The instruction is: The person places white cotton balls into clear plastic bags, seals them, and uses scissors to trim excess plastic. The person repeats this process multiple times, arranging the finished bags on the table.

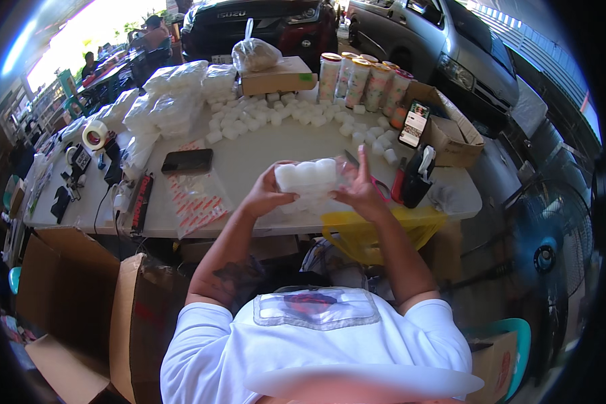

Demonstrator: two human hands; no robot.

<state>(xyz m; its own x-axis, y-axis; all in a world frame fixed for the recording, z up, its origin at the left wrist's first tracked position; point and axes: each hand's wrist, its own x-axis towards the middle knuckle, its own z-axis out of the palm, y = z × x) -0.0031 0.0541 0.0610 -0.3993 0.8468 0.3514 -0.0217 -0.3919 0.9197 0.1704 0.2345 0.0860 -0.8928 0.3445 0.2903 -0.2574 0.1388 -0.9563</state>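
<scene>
Between my two hands, above the table's front edge, is a clear plastic pack of white rounded pieces [305,174]. My left hand [270,192] grips the pack's left end, thumb along the lower edge. My right hand [362,192] holds the loose plastic at its right end, one finger pointing up; its other fingers are partly blurred. Beneath the pack, more clear plastic shows, but its contents are hard to make out. Pink-handled scissors [381,189] lie just right of my right hand, partly hidden by it. Loose small white cylinders [275,118] spread in an arc beyond my hands.
On the white table [252,151] are filled plastic packs [169,106], a dark phone [187,161], a lit phone [414,123], patterned jars [358,81] and a black holder [416,177]. A yellow bag [409,227] hangs over the front edge. An open carton [70,283] and a fan [545,257] flank me.
</scene>
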